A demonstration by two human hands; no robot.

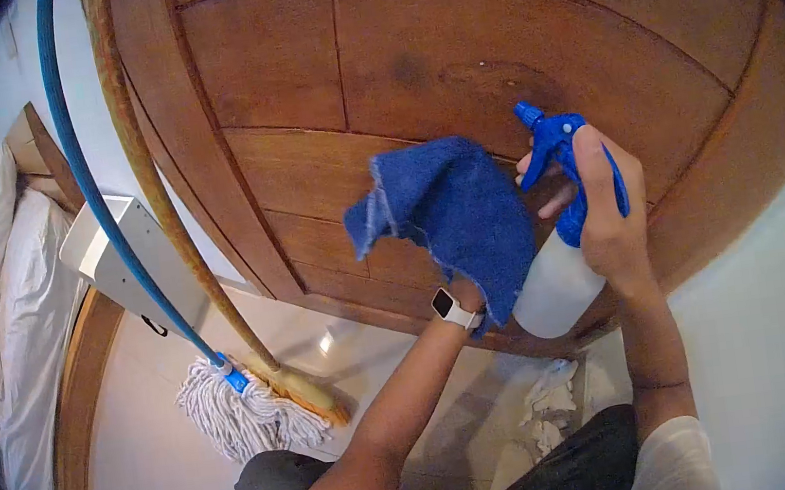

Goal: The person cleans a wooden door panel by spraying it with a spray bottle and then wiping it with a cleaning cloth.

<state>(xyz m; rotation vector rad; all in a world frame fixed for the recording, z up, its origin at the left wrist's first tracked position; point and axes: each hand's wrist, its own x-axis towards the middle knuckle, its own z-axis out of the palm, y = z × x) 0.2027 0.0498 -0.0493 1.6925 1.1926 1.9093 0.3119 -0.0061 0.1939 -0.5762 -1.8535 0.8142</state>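
Note:
A blue cloth (460, 197) with a frayed edge hangs over my left hand (465, 292), which holds it up in front of the wooden door (295, 169). The cloth hides most of that hand's fingers, and a white-strapped watch (454, 310) is on the wrist. My right hand (615, 203) is closed around the neck of a spray bottle (555, 292) with a translucent white body and a blue trigger head. Its blue nozzle points up and left, toward the door panels, and my fingers lie by the trigger.
A string mop (237, 411) with a blue handle and a broom (303, 393) with a yellowish handle lean at the left. Behind them stands a white box-like unit (143, 251), beside a bed with white sheets (39, 318). Crumpled whitish material (549, 402) lies on the tiled floor.

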